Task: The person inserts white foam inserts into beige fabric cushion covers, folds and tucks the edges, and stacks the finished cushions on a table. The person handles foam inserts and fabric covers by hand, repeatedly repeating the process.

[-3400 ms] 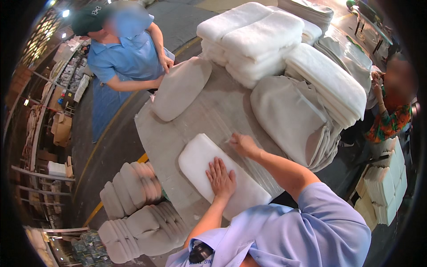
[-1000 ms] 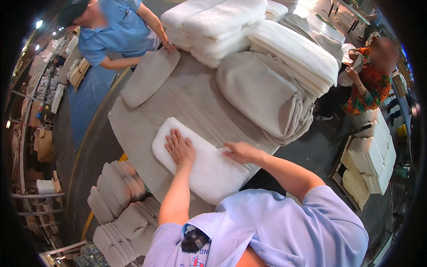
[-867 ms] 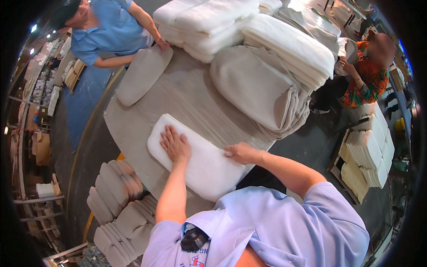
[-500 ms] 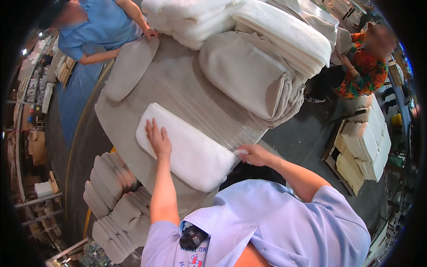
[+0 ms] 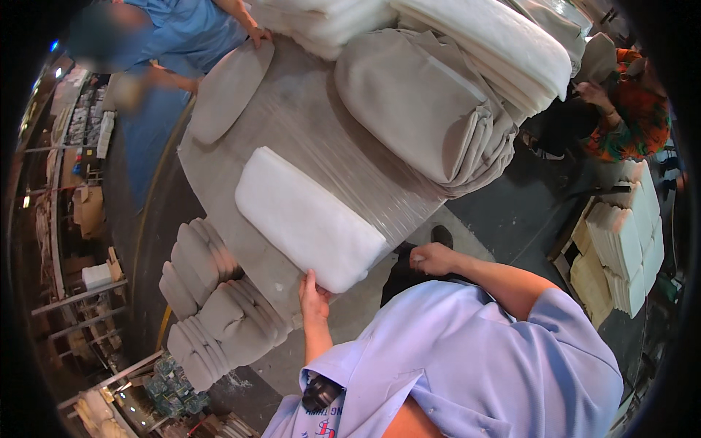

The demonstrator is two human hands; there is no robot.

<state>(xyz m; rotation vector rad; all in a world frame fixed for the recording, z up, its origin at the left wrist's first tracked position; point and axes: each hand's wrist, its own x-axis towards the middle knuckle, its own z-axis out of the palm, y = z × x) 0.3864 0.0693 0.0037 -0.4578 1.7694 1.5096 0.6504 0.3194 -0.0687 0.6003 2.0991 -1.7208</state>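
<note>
A thick white padding sheet (image 5: 307,219) with rounded corners lies on the grey, plastic-wrapped table (image 5: 292,95), its near end reaching past the edge. My left hand (image 5: 315,299) grips the pad's near left edge, the thumb up against its side and the other fingers partly hidden. Off the pad's right end, my right hand (image 5: 432,260) is closed in front of my body, apart from the pad. A small pale bit shows at its fingertips, too small to name.
Folded grey fabric covers (image 5: 409,109) and white padding stacks (image 5: 482,44) fill the table's far side. A co-worker's hand (image 5: 258,35) holds a grey oval piece (image 5: 232,91). Grey cushions (image 5: 241,321) stand at left, a white pad stack (image 5: 621,233) at right; another person sits far right.
My left hand has slid from the top of the pad to its near edge. My right hand has drawn away from the pad's right corner, where it pinched white fluff.
</note>
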